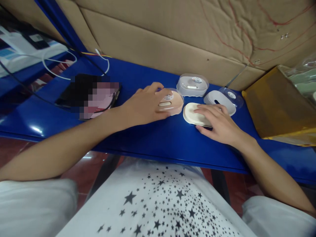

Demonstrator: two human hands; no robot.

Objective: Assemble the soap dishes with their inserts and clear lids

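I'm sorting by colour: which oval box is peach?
The peach box under the left hand; the cream box is under the right hand, and the rear box and rightmost box look whitish.

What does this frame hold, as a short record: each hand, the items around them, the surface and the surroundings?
Left hand: fingers and thumb around a peach case with a clear cover
Right hand: fingers on top of a cream case, thumb at its near edge; firmness of grip unclear
Nearby: a white case and a pale grey case, both beyond the cream case
Surface: blue table
Far right: taped box
Behind: cardboard sheet
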